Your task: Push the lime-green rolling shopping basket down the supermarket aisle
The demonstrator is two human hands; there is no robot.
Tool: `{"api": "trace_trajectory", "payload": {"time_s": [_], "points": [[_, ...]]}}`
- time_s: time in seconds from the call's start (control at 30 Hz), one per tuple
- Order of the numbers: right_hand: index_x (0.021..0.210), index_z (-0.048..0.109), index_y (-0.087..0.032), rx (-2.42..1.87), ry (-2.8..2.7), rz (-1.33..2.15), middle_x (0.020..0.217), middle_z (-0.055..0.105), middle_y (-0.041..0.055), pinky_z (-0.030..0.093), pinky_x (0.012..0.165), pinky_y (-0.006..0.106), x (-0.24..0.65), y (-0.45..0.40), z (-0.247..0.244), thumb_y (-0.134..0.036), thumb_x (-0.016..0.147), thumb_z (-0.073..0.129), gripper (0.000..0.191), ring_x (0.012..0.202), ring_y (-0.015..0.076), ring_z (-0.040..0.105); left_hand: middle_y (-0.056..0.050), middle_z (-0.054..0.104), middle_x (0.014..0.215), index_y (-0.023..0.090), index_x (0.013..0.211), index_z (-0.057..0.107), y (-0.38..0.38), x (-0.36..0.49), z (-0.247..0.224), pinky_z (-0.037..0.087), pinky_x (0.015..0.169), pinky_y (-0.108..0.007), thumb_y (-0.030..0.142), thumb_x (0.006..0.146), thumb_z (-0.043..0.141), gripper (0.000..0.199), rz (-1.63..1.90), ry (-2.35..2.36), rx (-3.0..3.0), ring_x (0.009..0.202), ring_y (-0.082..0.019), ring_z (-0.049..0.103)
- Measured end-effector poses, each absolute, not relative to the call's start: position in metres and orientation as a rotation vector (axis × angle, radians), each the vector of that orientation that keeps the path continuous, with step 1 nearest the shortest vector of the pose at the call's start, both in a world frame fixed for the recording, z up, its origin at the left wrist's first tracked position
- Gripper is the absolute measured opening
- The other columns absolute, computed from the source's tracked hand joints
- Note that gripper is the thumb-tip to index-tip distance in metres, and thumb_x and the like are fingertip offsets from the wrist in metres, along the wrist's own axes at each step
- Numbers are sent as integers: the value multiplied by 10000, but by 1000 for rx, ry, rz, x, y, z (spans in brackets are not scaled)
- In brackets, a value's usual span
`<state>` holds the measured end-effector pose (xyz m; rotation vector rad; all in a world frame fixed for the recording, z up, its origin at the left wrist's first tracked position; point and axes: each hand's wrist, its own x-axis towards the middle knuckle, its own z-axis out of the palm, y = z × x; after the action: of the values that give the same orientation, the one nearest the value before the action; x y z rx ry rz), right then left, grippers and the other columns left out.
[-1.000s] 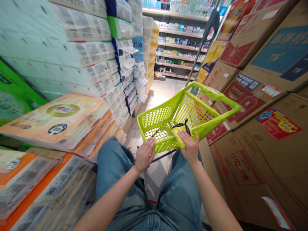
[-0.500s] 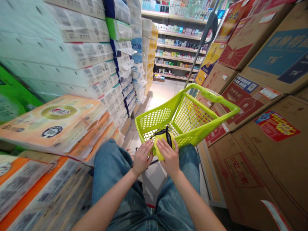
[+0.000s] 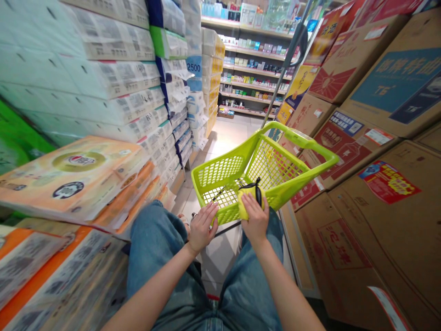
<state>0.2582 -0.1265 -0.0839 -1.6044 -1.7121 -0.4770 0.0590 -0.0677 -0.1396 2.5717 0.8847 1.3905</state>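
A lime-green plastic shopping basket (image 3: 220, 164) with lattice walls stands tilted in front of my knees, its raised handle at the right. The fingers of my left hand (image 3: 203, 226) are closed over its near rim. To the right on that same rim, my right hand (image 3: 255, 221) grips a yellow cloth (image 3: 243, 210) pressed against the edge. A black strap (image 3: 258, 193) with a knotted loop runs around the cloth; part of both is hidden under my fingers. Through the lattice, the inside of the basket shows a dark line along its floor.
Stacked paper packs (image 3: 134, 73) rise on the left, with an orange pack (image 3: 113, 179) near my knee. Cardboard cartons (image 3: 372, 230) line the right side. A grey pole (image 3: 280, 78) leans behind the basket. Shelves of small goods (image 3: 257, 69) stand across the aisle's far end.
My right hand has slid to the right along the basket's near rim with the yellow cloth, away from my left hand. The left hand keeps its place on the rim.
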Motion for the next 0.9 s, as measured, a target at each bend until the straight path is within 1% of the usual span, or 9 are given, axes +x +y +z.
{"api": "trace_trajectory", "payload": {"time_s": [0.1,0.17,0.3,0.43,0.53,0.67,0.8,0.9], "points": [[1334,575,-207,-1506,-1819,-354,1326,661,48,76,1258,434,208,-132,-90,-111,813,488,536,1303,198,562,-115,592,1382,206,1446,429,-66,56,-138,447,1104,-476,113,917,482,540,1382,859,2584,1356,-252,499],[1355,557,-229,-1471,-1882,-317,1333,657,37,48,1259,438,200,-134,-91,-113,814,489,558,1310,188,555,-116,595,1377,207,1449,428,-64,54,-137,448,1104,-471,116,919,477,539,1384,854,2589,1351,-248,504],[1353,562,-255,-1495,-1938,-327,1326,662,33,19,1250,473,249,-135,-82,-97,800,468,583,1284,198,579,-100,605,1371,219,1441,439,-62,53,-136,452,1102,-463,115,920,482,533,1376,847,2598,1347,-241,510],[1294,609,-272,-1659,-1757,-498,1306,675,23,38,1238,506,323,-129,-71,-77,795,468,555,1238,211,617,-101,602,1376,217,1441,441,-63,55,-138,459,1093,-462,117,918,487,534,1386,861,2595,1345,-245,512],[1242,644,-254,-1740,-1619,-564,1275,693,32,43,1232,534,336,-124,-71,-66,763,476,541,1225,233,626,-100,600,1379,215,1438,443,-64,57,-140,457,1093,-465,113,913,495,537,1394,859,2589,1347,-247,509],[1250,641,-209,-1706,-1600,-496,1265,697,65,57,1245,512,278,-121,-80,-56,731,466,569,1233,245,617,-100,605,1371,211,1435,442,-64,57,-140,455,1097,-464,102,906,505,544,1418,859,2572,1345,-245,509],[1314,595,-222,-1563,-1768,-318,1315,669,46,47,1260,453,205,-125,-87,-80,782,478,564,1296,207,568,-107,600,1373,213,1447,430,-63,54,-138,452,1101,-466,106,908,488,553,1398,844,2584,1349,-247,506],[1361,548,-228,-1491,-1887,-278,1357,640,34,4,1261,423,195,-130,-86,-105,820,486,559,1334,183,530,-114,590,1383,209,1455,423,-63,52,-137,446,1106,-476,120,911,480,554,1377,844,2588,1356,-253,498]]}}
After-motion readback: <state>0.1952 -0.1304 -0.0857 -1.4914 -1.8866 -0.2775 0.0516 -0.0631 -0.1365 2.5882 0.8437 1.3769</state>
